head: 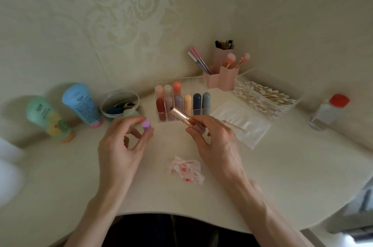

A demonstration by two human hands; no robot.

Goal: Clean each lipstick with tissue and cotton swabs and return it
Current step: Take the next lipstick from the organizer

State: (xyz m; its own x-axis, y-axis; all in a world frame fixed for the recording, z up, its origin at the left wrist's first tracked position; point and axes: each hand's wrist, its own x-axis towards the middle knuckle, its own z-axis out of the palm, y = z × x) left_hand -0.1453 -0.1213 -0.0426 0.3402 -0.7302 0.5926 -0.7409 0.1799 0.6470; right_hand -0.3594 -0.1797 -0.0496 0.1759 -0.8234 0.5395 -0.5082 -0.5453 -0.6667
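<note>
Hands over cream desk (282,176) — L hand (121,146) pinches lilac cap (146,125), R hand (214,142) grips rose-gold lipstick (180,115) — patterned wallpaper (121,15) behind.

Home vanity: makeup brushes (228,63), wallpaper (121,15)

Bench (282,176) plain cream. Wall (121,15) cream too, with a tone-on-tone damask scroll and flower pattern. Lipstick tube (180,115) shiny rose-gold. Cap (146,125) lilac. Crumpled tissue (186,170) white with red-pink smears. Organizer (199,83) clear. Lipsticks (196,100) in it: front row dark red, mauve, grey-lilac, peach, navy, slate grey; back row pale pink, cream, coral. Brush holder (222,79) pastel pink, brushes (230,58) pink-tipped. Cotton swabs (264,95) white tips, tan sticks. Green tube (46,117) mint with yellow print and an orange cap. Blue tube (80,103) light blue with a pink cap. Bottle (327,113) clear with a red cap. Tissue pack (242,121) white.
</note>
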